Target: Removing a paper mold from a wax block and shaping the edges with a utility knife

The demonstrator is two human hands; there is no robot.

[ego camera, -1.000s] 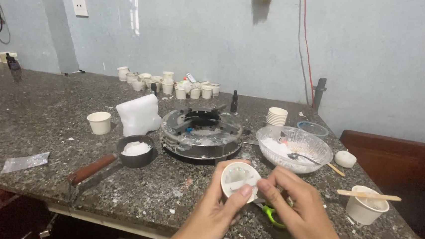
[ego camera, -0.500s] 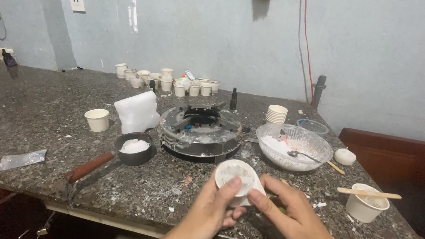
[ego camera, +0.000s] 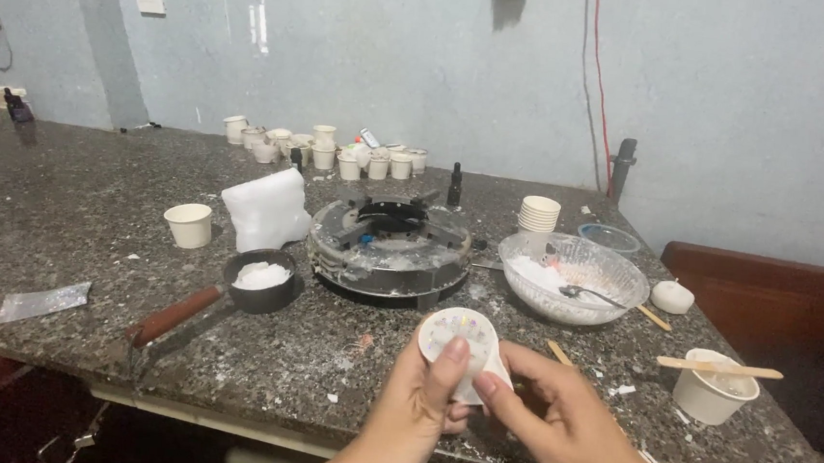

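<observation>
My left hand (ego camera: 417, 405) and my right hand (ego camera: 563, 421) together hold a small white paper cup (ego camera: 462, 345) tilted on its side over the front edge of the granite counter (ego camera: 92, 238). Its mouth faces me and shows white filling with small coloured specks. My left thumb rests on the cup's rim. My right fingertips press its lower side.
Behind the cup sits a round gas burner (ego camera: 390, 244). A small black pan (ego camera: 256, 282) with a red handle holds white wax. To the right are a clear bowl (ego camera: 571, 276) with a spoon, a stack of cups (ego camera: 539, 214) and a cup (ego camera: 713, 388) with a wooden stick.
Both hands have shifted the cup slightly right and lower, turning its mouth more toward me. My right fingers have moved from its side to underneath it.
</observation>
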